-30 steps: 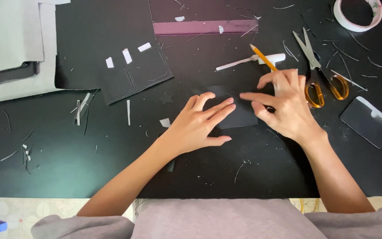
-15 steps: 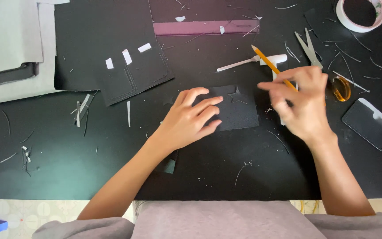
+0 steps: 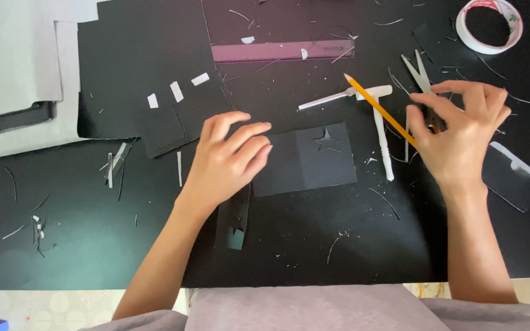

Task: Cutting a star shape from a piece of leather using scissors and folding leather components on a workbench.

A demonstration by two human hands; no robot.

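Note:
My left hand (image 3: 228, 160) lies flat on the left end of a small black card (image 3: 314, 164) that has a star shape cut near its top right corner. My right hand (image 3: 458, 132) hovers over the handles of the scissors (image 3: 418, 75), fingers spread and curled, thumb and forefinger at the pivot. The handles are hidden under it, and only the blades show. A yellow pencil (image 3: 378, 109) lies slanted just left of that hand, across a white T-shaped tool (image 3: 380, 132).
A large black sheet (image 3: 314, 245) covers the table. A purple ruler (image 3: 280, 51) lies at the top, a tape roll (image 3: 489, 24) at top right, grey paper (image 3: 7, 55) at top left. Another black card (image 3: 516, 181) sits at the right; a black strip (image 3: 235, 220) and paper slivers are scattered about.
My right hand left the black card and moved right and up to the scissors. My left hand stayed on the card, whose star cut is now uncovered.

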